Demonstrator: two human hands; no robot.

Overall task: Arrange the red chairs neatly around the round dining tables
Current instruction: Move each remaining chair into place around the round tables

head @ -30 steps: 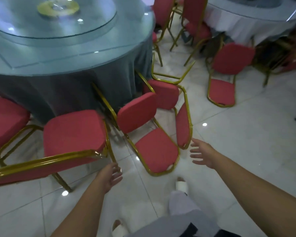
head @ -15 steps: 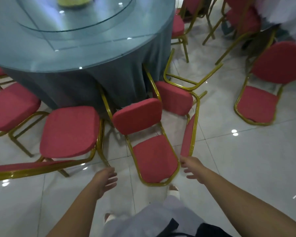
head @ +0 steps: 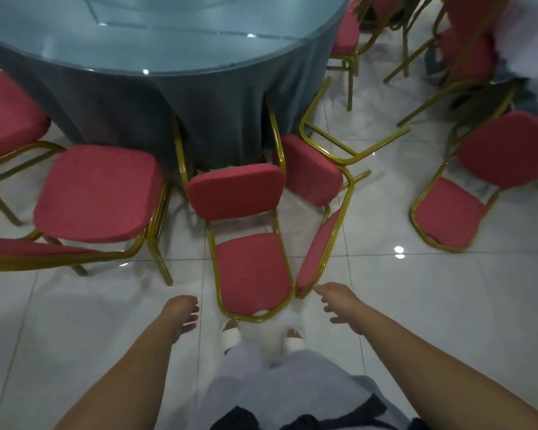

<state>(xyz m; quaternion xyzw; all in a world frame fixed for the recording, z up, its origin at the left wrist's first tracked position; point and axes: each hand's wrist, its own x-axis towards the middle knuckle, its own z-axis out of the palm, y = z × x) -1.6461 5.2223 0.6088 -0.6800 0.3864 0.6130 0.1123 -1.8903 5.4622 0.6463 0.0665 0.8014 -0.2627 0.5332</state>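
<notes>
Before the desk a fallen chair lies on the floor, an upright chair left, a second fallen chair right.

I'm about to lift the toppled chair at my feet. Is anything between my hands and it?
Nothing lies between the left hand and the toppled chair. A second chair, tipped on its side, lies close along its right, just ahead of the right hand.

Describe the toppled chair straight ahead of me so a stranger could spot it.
Start at the round table with the grey cloth. At its near edge, between an upright chair and a chair tipped on its side, is the toppled chair. Unlike them, it lies on its back, backrest flat on the tiles.
</notes>
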